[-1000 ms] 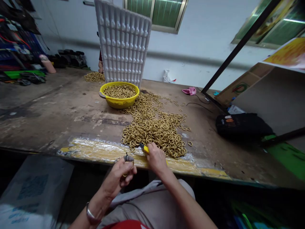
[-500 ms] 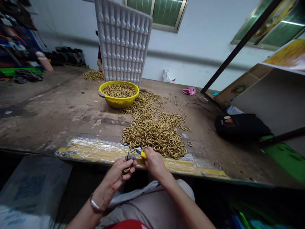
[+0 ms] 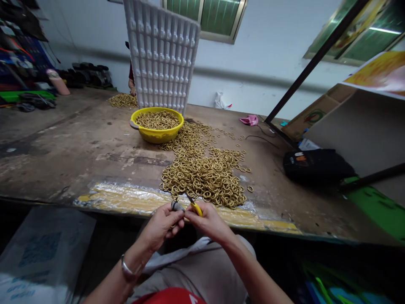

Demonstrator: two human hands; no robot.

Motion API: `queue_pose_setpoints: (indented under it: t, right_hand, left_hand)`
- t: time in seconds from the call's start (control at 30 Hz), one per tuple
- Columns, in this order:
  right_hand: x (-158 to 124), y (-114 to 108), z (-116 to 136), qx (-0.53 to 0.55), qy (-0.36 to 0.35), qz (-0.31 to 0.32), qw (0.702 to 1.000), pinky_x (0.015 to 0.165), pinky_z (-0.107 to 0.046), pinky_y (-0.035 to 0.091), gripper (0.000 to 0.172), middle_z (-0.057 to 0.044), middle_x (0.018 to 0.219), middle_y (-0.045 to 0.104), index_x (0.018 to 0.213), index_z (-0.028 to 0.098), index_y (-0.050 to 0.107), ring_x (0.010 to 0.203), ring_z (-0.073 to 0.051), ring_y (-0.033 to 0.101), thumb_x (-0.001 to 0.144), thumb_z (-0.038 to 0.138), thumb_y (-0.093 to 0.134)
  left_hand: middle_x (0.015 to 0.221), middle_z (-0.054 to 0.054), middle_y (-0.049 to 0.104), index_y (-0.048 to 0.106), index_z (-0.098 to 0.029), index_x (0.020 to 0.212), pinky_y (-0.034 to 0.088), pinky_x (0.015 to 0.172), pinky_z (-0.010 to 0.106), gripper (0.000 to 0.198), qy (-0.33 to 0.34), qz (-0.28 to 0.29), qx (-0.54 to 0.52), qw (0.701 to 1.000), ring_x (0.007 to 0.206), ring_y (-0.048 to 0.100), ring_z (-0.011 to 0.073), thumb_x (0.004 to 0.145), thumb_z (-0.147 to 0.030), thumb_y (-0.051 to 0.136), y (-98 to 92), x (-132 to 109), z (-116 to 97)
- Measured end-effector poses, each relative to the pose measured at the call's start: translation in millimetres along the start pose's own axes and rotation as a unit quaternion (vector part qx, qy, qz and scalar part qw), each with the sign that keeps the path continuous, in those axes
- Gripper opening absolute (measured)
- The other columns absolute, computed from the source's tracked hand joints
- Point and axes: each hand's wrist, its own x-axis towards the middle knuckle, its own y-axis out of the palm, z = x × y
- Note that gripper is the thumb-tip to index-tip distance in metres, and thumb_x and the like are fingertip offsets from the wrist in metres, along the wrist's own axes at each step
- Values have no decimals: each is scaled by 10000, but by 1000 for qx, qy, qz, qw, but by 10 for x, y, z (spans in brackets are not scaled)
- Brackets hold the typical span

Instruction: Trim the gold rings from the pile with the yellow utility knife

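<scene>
My left hand (image 3: 163, 226) is closed around a brass ring, with a taped thumb tip on top, just below the table's front edge. My right hand (image 3: 209, 221) grips a small yellow-handled tool (image 3: 195, 207), whose dark tip points up toward the rings. Both hands touch each other at the fingertips. A large heap of brass rings (image 3: 202, 175) lies on the worn wooden table (image 3: 79, 147) right in front of them. Behind the heap stands a yellow bowl (image 3: 156, 134) filled with more rings.
A white plastic tray (image 3: 161, 59) stands upright behind the bowl. Another pile of rings (image 3: 123, 100) and part of another person's hand lie at the far side. A black bag (image 3: 316, 164) sits at the right, a pink cloth (image 3: 248, 120) beyond.
My right hand drew back from the heap's edge toward my left hand, and both now meet at the fingertips below the table edge. The tool tip tilted upward.
</scene>
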Motion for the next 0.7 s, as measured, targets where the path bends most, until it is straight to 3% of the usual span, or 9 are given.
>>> queue_pose_setpoints:
  t: [0.17,0.27,0.4,0.5,0.6,0.7]
  right_hand:
    - [-84,10,-19,59,-10,-24,998,502,-204,271,230,53,573,417,743,143,601,527,-71,330,805,364,617]
    - [-107,-3,-8,83,-15,-57,995,490,-203,271,278,50,581,430,733,146,582,522,-71,346,785,411,648]
    - [-143,-18,27,103,-1,-48,993,455,-205,258,301,70,539,401,784,161,575,461,-70,320,812,458,616]
    - [-200,-19,40,-26,-75,-89,993,558,-224,350,223,19,641,513,793,165,602,580,-106,452,878,364,548]
    - [-285,-4,36,-226,-138,-125,956,700,-257,390,125,-35,804,610,867,174,625,758,-153,543,872,170,500]
    - [-361,35,31,-354,-116,-119,920,720,-255,393,271,-47,866,633,945,180,612,799,-167,574,780,13,476]
  left_hand:
    - [571,-25,567,551,-139,741,163,321,133,388,11,29,-46,998,343,353,12,754,-502,687,74,-46,-30]
    - [632,20,615,605,-115,763,167,322,148,391,26,51,-47,997,350,380,18,776,-501,668,115,-93,-41]
    - [735,68,659,643,-103,804,181,333,153,329,31,96,-49,994,386,414,25,767,-424,703,113,-138,-54]
    - [741,51,639,641,-113,827,198,347,145,306,22,94,-60,994,418,399,24,748,-395,729,106,-147,-54]
    - [674,6,566,623,-123,808,206,359,135,308,29,66,-59,996,454,384,33,743,-402,734,128,-150,-47]
    - [615,-27,508,590,-139,795,198,360,134,341,43,36,-35,998,448,370,39,738,-445,728,169,-158,-41]
